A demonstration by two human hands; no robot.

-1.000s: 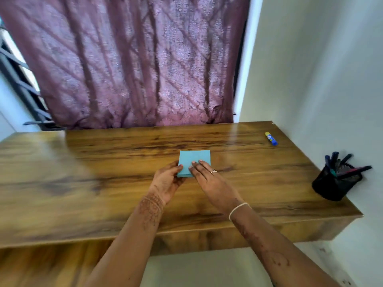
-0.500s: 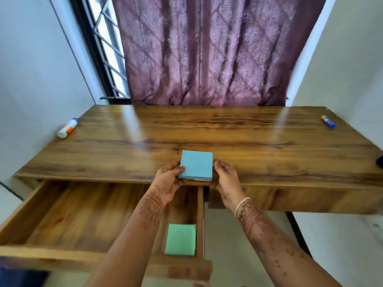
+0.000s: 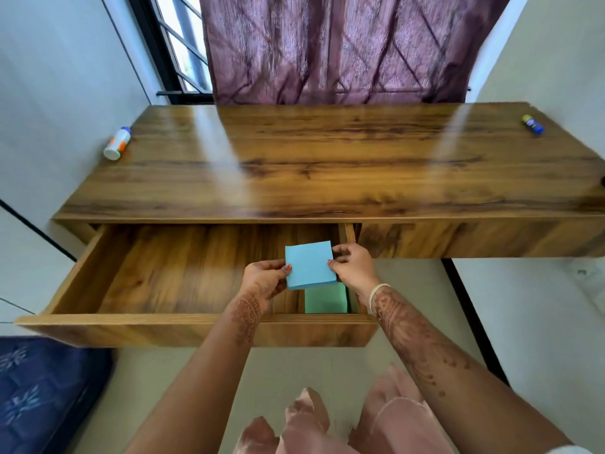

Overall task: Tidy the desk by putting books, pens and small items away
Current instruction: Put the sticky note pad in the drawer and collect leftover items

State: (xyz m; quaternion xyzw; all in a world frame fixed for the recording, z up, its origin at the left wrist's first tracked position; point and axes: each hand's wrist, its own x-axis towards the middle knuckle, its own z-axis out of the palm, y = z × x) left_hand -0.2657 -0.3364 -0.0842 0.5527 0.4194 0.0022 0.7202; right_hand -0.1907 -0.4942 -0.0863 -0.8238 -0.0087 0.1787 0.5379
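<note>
Blue pad: you hold a blue sticky-note pad (image 3: 309, 265) between both hands, over the right end of the open drawer (image 3: 196, 322). It sits a little askew and hides the far part of the green pad below it. You cannot tell how far it is above the drawer floor.

Left hand: your left hand (image 3: 265, 283) has its fingers curled and pinches the pad's left edge between thumb and fingertip.

Right hand: your right hand (image 3: 353, 267) is curled too and pinches the pad's right edge near the upper corner. A white bangle (image 3: 376, 294) sits on that wrist. Henna patterns run along both forearms.

Green pad: a green sticky-note pad (image 3: 325, 299) lies flat in the drawer's near right corner, just beside the right wall.

Drawer: it is pulled out from under the left half of the wooden desk (image 3: 327, 165). The wooden floor to the left of your hands is blurred.

Desk top: a white bottle (image 3: 118, 143) with an orange band and a blue cap lies on its side at the far left, by the wall. A blue and yellow glue stick (image 3: 533, 124) lies at the far right, well apart from it.

Behind the desk: a maroon curtain (image 3: 343, 44) hangs there, with a black-framed window (image 3: 176, 44) to its left.

Below: blue patterned fabric (image 3: 42, 388) is at lower left and a pink garment (image 3: 343, 427) at the bottom edge.
</note>
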